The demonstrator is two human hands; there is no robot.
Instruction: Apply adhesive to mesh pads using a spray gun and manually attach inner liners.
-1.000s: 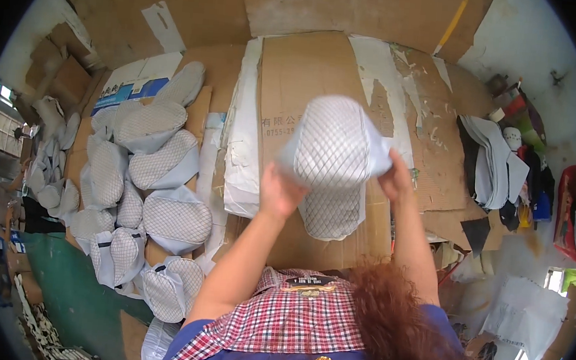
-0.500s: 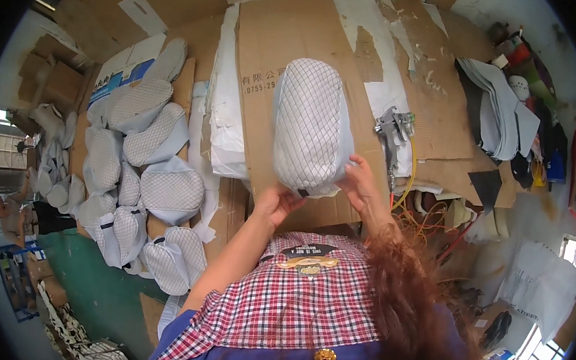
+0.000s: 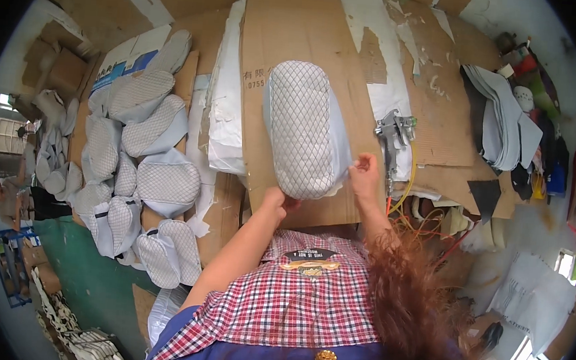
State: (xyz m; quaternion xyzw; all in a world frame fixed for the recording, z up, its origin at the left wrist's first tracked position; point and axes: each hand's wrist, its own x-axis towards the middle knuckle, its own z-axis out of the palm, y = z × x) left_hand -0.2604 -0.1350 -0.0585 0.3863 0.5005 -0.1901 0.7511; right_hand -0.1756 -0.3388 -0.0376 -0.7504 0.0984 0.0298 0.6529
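Observation:
A long, rounded cover of pale grey quilted fabric (image 3: 300,127) with a diamond pattern and plain light-blue sides lies in front of me on cardboard, tilted slightly left at its far end. My left hand (image 3: 278,205) is closed at its near end, the fingertips partly hidden beneath the edge. At the right side, my right hand (image 3: 364,177) pinches the light-blue edge of the cover, fingers curled. To the right of that hand rests a metal spray gun (image 3: 393,131), attached to a yellow hose (image 3: 410,169).
Several similar quilted covers (image 3: 168,184) are heaped on the left. A stack of grey sheets (image 3: 502,122) lies at the right, near a dark fabric scrap (image 3: 485,194). Tangled orange tubing (image 3: 413,227) hangs below the cardboard table (image 3: 300,25). Another person (image 3: 6,195) is at the far left.
The cover's near end has swung right and its far end left, showing more of its top. My right hand has shifted slightly up its right edge, and my left hand stays at the near end.

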